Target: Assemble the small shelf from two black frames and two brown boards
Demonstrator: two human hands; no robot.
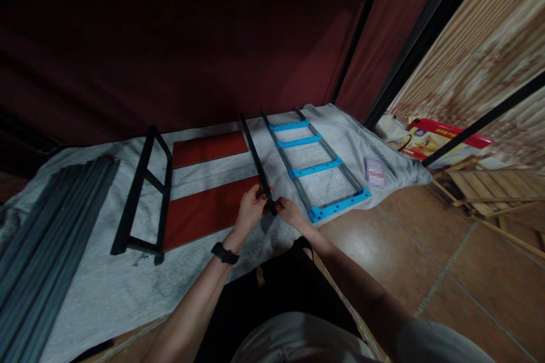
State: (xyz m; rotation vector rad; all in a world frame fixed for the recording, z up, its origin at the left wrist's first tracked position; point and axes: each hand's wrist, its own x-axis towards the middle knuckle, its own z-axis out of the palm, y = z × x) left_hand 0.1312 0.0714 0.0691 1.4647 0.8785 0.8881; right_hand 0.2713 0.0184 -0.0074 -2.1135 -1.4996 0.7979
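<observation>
My left hand (251,209), with a black wristband (225,253) on the wrist, is closed at the near end of a black metal bar (254,156). Just right of that end, my right hand (291,212) has its fingers drawn together against the bar; any small part between them is hidden. The bar runs away from me along the right ends of two red-brown boards (208,148). A black metal frame (142,187) with crosspieces stands at the boards' left ends. Small metal hardware, too blurred to name, lies by its near foot.
Grey tubes joined by blue connectors (317,169) form a ladder-like frame on the right. Several loose grey tubes (59,227) lie left on the pale cloth (106,289). A folded wooden item (494,184) and a red-and-yellow box (438,142) sit on the floor at right.
</observation>
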